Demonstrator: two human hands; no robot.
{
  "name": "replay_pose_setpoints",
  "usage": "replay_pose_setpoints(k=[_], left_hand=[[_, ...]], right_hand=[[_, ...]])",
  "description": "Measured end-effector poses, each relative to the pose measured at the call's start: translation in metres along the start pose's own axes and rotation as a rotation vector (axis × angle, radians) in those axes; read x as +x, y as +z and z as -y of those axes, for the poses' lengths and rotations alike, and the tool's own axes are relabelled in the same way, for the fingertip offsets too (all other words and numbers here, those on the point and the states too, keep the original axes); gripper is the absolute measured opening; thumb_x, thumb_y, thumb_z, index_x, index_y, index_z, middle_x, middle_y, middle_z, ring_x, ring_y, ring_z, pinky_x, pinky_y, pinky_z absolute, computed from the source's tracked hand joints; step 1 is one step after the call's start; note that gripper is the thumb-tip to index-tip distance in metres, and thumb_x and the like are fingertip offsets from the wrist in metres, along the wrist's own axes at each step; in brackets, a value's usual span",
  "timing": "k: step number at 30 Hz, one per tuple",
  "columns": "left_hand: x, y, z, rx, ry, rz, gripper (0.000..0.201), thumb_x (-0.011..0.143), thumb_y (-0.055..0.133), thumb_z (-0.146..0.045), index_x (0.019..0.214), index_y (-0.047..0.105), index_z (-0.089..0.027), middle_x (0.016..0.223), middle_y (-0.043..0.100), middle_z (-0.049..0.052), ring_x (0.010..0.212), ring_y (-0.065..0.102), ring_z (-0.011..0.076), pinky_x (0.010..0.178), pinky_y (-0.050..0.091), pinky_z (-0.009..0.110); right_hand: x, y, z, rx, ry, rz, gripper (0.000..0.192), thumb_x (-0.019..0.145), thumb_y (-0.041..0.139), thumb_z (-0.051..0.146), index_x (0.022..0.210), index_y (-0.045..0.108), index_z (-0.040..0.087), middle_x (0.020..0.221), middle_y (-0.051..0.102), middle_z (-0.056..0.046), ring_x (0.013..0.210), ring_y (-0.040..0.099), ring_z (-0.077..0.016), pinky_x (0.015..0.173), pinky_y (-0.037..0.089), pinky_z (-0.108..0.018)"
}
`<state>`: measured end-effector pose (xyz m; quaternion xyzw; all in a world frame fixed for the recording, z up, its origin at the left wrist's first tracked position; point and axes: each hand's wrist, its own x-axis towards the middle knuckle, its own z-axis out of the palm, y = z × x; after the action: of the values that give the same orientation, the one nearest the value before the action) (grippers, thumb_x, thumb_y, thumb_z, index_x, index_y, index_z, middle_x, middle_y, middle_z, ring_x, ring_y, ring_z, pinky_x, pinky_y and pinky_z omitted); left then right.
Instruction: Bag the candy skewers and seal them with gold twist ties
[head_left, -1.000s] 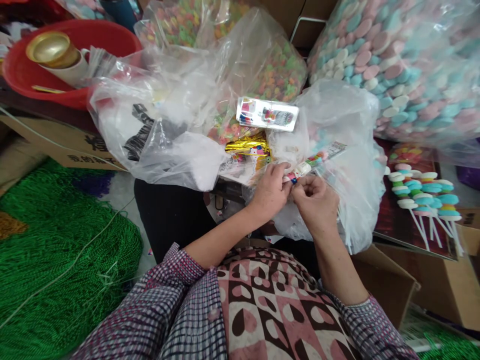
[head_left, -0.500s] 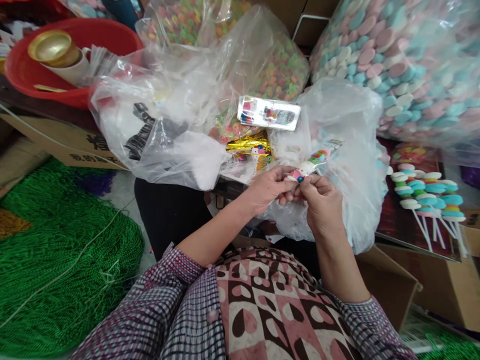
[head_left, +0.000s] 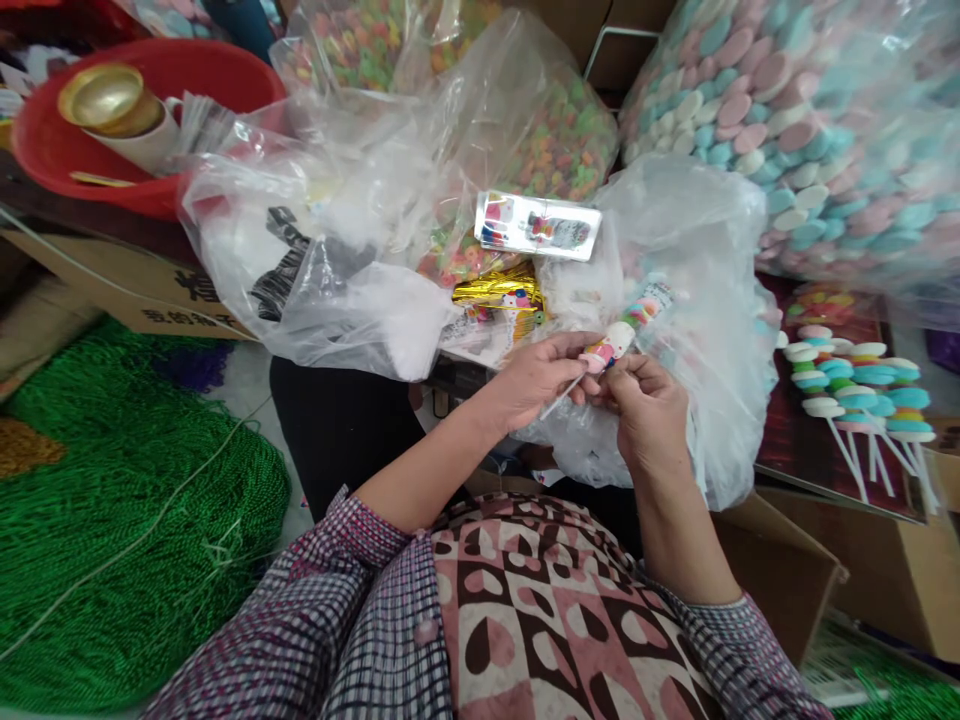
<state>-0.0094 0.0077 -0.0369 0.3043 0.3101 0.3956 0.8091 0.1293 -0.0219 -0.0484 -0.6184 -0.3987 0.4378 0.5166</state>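
Observation:
A candy skewer [head_left: 618, 338] in a clear printed wrapper lies tilted across my fingers, its white stick pointing down to the left. My left hand [head_left: 541, 376] is closed round its lower end, where the stick leaves the pink candy. Thumb and fingers of my right hand [head_left: 649, 392] pinch at the wrapper's lower right edge; the exact spot is hidden by the fingertips. Just beyond my hands are a stack of printed wrappers [head_left: 538, 226] and a bundle of gold twist ties [head_left: 496, 288]. A translucent plastic bag [head_left: 720, 400] spreads under and beside my right hand.
Several candy skewers [head_left: 859, 385] lie at the right table edge. Large bags of pastel candies [head_left: 810, 130] and gummy candies [head_left: 562, 140] stand behind. A red basin [head_left: 240, 85] is at the back left, green cord [head_left: 127, 520] on the floor, an open carton [head_left: 780, 560] lower right.
The candy skewer has turned in my hands, so its stick now shows below my left fingers and its printed face is more visible. Both hands stay nearly in place.

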Motion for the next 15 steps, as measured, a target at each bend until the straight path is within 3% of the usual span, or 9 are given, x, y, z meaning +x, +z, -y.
replay_pose_setpoints(k=[4,9,12,15], left_hand=[[-0.001,0.000,0.004,0.088,0.027,-0.016,0.029,0.081,0.067,-0.020,0.110,0.064,-0.018,0.089,0.066,-0.001,0.050,0.053,0.0033,0.042,0.034,0.019],[-0.002,-0.001,0.009,0.224,0.037,-0.033,0.029,0.088,0.061,-0.024,0.116,0.060,-0.022,0.079,0.060,-0.005,0.040,0.043,0.0015,0.037,0.025,0.018],[-0.002,0.001,0.010,0.372,0.141,-0.125,0.023,0.089,0.058,-0.024,0.112,0.064,-0.021,0.080,0.063,-0.004,0.043,0.043,0.0023,0.042,0.032,0.019],[-0.001,0.004,0.011,0.569,0.332,-0.274,0.020,0.084,0.063,-0.018,0.104,0.068,-0.020,0.088,0.068,0.000,0.060,0.052,0.0056,0.056,0.043,0.019]], right_hand=[[0.000,-0.001,0.004,-0.020,-0.039,0.017,0.013,0.068,0.066,0.031,0.067,0.057,0.022,0.054,0.057,0.005,0.047,0.050,-0.0111,0.048,0.044,-0.026],[-0.005,-0.004,0.009,-0.095,-0.116,0.089,0.010,0.068,0.064,0.026,0.064,0.056,0.022,0.051,0.056,0.005,0.046,0.049,-0.0109,0.049,0.043,-0.025],[-0.008,-0.006,0.008,-0.129,-0.141,0.137,0.009,0.070,0.064,0.025,0.065,0.057,0.022,0.052,0.058,0.005,0.047,0.051,-0.0112,0.048,0.041,-0.025],[-0.011,-0.007,0.009,-0.125,-0.172,0.133,0.010,0.072,0.065,0.026,0.068,0.058,0.022,0.052,0.058,0.005,0.046,0.050,-0.0110,0.048,0.041,-0.025]])
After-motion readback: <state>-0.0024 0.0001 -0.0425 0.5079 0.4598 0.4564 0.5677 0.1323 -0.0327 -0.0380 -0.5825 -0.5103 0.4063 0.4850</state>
